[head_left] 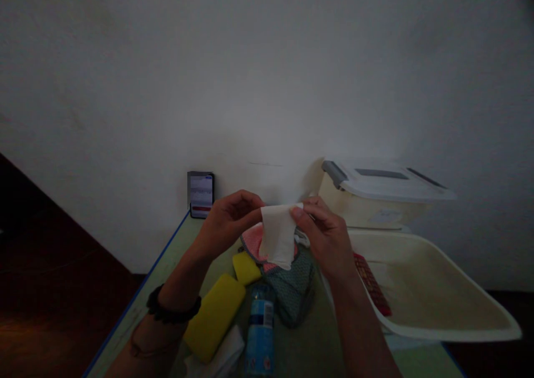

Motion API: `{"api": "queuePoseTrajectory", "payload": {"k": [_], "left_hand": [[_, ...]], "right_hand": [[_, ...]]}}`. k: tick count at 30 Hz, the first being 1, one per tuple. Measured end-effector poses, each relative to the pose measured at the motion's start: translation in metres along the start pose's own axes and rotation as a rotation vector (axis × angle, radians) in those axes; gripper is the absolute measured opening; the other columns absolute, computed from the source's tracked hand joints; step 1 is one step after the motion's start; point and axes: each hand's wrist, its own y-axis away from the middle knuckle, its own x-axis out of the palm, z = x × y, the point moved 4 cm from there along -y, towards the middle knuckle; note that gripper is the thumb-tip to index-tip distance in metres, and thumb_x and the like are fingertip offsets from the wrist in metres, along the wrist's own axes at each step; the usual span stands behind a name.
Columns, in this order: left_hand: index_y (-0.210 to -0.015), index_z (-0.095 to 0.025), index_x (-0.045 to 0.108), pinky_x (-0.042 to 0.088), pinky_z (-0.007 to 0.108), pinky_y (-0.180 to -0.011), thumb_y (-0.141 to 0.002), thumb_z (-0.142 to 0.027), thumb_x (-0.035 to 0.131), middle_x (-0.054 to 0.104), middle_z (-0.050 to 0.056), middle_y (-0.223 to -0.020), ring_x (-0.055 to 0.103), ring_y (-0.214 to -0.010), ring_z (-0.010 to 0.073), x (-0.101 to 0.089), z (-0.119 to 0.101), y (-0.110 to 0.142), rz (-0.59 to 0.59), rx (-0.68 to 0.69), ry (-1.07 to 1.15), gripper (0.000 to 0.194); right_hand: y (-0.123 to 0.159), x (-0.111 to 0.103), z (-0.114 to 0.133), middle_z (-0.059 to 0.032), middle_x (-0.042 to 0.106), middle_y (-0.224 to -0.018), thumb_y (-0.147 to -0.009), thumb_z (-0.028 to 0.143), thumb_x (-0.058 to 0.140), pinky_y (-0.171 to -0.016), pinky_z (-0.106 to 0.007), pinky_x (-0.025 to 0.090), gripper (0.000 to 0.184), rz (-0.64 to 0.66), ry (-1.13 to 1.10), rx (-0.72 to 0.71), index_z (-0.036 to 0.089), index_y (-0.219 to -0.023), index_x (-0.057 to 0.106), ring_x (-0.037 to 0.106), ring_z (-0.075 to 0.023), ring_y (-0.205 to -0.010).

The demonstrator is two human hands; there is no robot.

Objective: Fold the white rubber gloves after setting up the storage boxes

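Note:
A small white cloth (277, 236) hangs between my two hands above the table. My left hand (236, 217) pinches its upper left corner, and my right hand (323, 230) grips the upper right corner with the thumb in front. Behind and below the white cloth lie a pink cloth (251, 242) and a grey-green cloth (294, 289), partly hidden by it. Nearer to me are a small yellow sponge (246, 268), a larger yellow sponge (214, 317) and a blue bottle (261, 333) with a label.
A phone (202, 194) leans against the wall at the table's (162, 272) far left. On the right sits a white tray (438, 333) with a red patterned object (373, 286) inside. Behind it stands a lidded storage box (375, 200). A crumpled white cloth or tissue (221, 356) lies at the front.

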Motion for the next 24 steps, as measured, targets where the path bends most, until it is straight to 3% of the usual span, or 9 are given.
{"api": "queuePoseTrajectory", "payload": {"k": [4,9,13,18,24], "left_hand": [[-0.073,-0.015,0.065,0.053,0.021,-0.063,-0.068,-0.029,0.080,0.068,0.000,-0.069,0.063,-0.063,0.0105,-0.001,-0.003,0.000,-0.026,0.029,-0.006,0.021],[-0.073,-0.015,0.062,0.053,0.019,-0.062,-0.067,-0.025,0.081,0.068,0.000,-0.069,0.064,-0.064,0.0100,-0.003,-0.006,0.002,-0.073,0.096,-0.045,0.022],[-0.075,-0.017,0.061,0.056,0.022,-0.066,-0.068,-0.023,0.080,0.071,0.002,-0.074,0.068,-0.070,0.0135,-0.007,-0.010,0.006,-0.123,0.189,-0.159,0.021],[-0.077,-0.018,0.060,0.057,0.020,-0.067,-0.072,-0.016,0.075,0.074,0.002,-0.076,0.071,-0.072,0.0132,-0.008,-0.014,0.009,-0.150,0.279,-0.267,0.016],[-0.077,-0.018,0.059,0.058,0.019,-0.067,-0.072,-0.015,0.075,0.072,0.001,-0.075,0.070,-0.071,0.0120,-0.007,-0.010,0.007,-0.149,0.213,-0.175,0.017]], "right_hand": [[0.000,0.000,-0.004,-0.0050,0.051,-0.101,-0.082,0.027,0.065,-0.076,-0.029,0.046,0.007,0.021,0.021,0.001,0.021,-0.079,0.067,0.053,-0.0162,-0.095],[0.001,-0.001,0.000,-0.0071,0.057,-0.119,-0.082,0.026,0.066,-0.098,-0.037,0.040,0.010,0.059,0.019,-0.039,0.021,-0.073,0.065,0.055,-0.0193,-0.110],[0.002,0.001,0.003,-0.0060,0.068,-0.109,-0.085,0.027,0.062,-0.090,-0.035,0.047,0.014,0.104,-0.058,0.009,0.021,-0.074,0.068,0.062,-0.0186,-0.101],[0.004,0.002,0.001,-0.0032,0.073,-0.095,-0.082,0.025,0.066,-0.079,-0.030,0.052,0.009,0.065,-0.103,0.049,0.023,-0.077,0.073,0.066,-0.0168,-0.089],[0.002,0.000,-0.002,-0.0028,0.073,-0.090,-0.080,0.026,0.069,-0.070,-0.027,0.054,0.007,0.017,-0.046,0.009,0.023,-0.078,0.075,0.067,-0.0159,-0.083]]}}
